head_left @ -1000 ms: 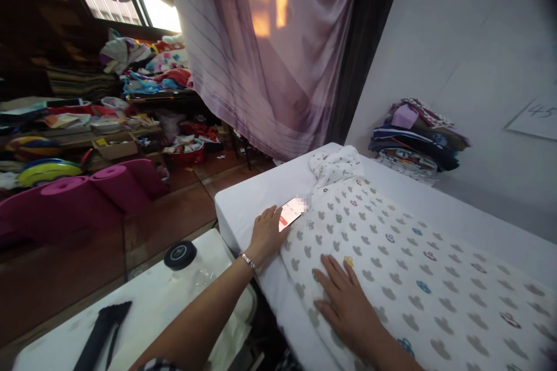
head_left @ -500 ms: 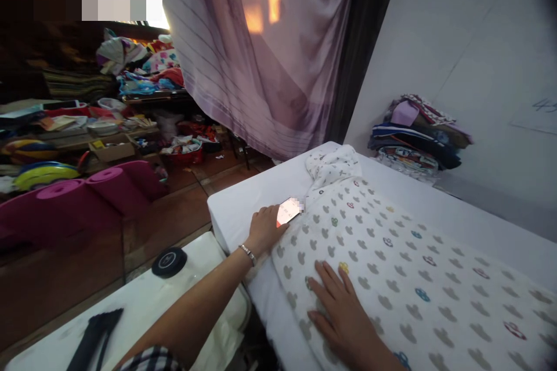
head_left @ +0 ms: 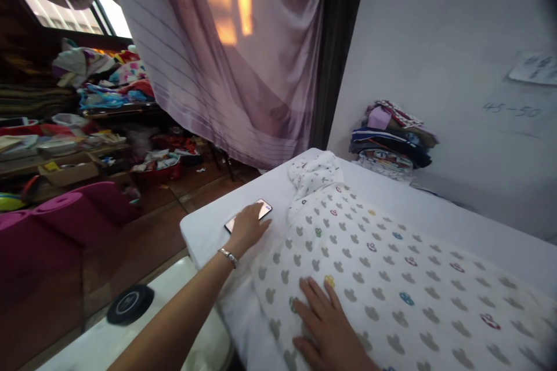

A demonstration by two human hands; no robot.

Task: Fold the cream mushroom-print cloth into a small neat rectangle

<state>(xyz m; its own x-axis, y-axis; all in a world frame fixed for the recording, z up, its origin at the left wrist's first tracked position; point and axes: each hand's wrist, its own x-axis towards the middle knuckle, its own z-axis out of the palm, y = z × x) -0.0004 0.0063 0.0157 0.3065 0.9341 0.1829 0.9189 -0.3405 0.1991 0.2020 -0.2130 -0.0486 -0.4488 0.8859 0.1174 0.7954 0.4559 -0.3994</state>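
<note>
Head camera: my left hand (head_left: pixel 249 226) lies palm down across a flat, dark-edged smartphone with a lit, pale screen (head_left: pixel 265 208). The phone is on the smooth white sheet (head_left: pixel 209 217) near the left edge of the bed, left of the printed cloth. My fingers are over its middle, so its two ends show on either side; my thumb sticks out to the right, apart from it. I cannot tell whether I am gripping the phone or only resting on it. A silvery band bracelet (head_left: pixel 228 257) circles my left wrist.

My right hand (head_left: pixel 324 324) rests flat, with the fingers loosely spread and the thumb set wide of them, on a white cloth printed with grey mouse-head shapes and small coloured figures (head_left: pixel 383 278). A yellow figure shows just beside my fingertips. At the far end of this cloth lies a rumpled white bundle with small dark prints (head_left: pixel 315 173).

Near left, below the bed, a black round disc with a pale mark (head_left: pixel 130 304) sits on a glossy white surface (head_left: pixel 82 348). Farther left are rolled magenta mats (head_left: pixel 65 211). A sheer mauve curtain (head_left: pixel 243 93) hangs beyond the bed, and a stack of folded, mixed-colour fabrics (head_left: pixel 389 136) stands far right, by the pale wall (head_left: pixel 435 46).
</note>
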